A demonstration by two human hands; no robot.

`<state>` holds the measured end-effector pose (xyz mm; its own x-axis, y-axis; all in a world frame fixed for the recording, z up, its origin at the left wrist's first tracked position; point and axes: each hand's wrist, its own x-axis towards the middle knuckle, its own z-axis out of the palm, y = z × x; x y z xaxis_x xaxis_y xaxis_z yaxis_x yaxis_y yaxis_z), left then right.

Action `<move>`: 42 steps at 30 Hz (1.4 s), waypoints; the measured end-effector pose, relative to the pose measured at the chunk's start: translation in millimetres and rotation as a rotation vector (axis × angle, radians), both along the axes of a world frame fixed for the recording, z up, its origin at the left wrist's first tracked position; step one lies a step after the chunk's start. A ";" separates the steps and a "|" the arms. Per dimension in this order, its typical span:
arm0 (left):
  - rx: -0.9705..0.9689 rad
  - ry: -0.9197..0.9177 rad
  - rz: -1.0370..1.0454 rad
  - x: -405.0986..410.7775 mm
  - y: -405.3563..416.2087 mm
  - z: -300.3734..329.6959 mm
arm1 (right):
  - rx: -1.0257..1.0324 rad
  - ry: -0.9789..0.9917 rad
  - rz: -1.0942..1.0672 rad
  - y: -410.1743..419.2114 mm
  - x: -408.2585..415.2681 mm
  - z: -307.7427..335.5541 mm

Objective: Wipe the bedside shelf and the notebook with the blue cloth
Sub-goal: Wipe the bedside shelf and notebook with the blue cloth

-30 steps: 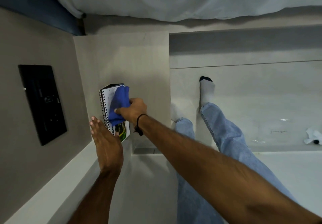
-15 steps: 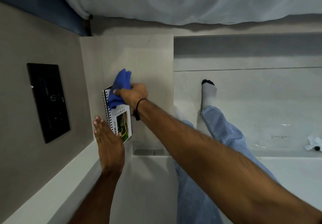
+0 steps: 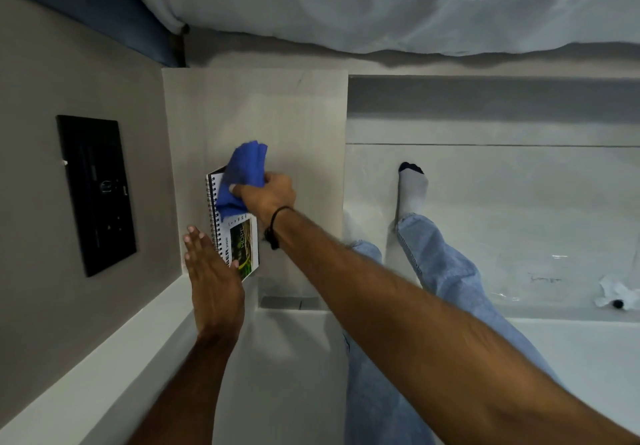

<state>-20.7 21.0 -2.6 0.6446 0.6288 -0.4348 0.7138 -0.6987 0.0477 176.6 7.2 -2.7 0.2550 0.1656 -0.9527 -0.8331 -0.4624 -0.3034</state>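
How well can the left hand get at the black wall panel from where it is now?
Probably yes. The left hand lies flat and open beside the notebook, holding nothing, and only bare wall shows between it and the black wall panel.

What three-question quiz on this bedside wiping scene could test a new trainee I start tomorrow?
1. True or false: the blue cloth is in the right hand.
2. What lies under the cloth? A) white spiral-bound notebook B) black wall panel C) white bedsheet
3. What holds the notebook on the pale wooden bedside shelf?

Key: 1 true; 2 A; 3 the flat, open left hand at its spiral edge.
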 end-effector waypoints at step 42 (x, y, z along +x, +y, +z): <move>0.081 -0.102 0.354 9.6 -26.1 -0.7 | -0.196 -0.764 1.417 2.5 170.5 -17.1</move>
<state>-11.1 -5.1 -3.2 0.4187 0.8502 -0.3192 0.9062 -0.4140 0.0859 347.1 9.7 -19.8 0.4103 0.5652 -0.7157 0.5820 -0.7665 -0.2717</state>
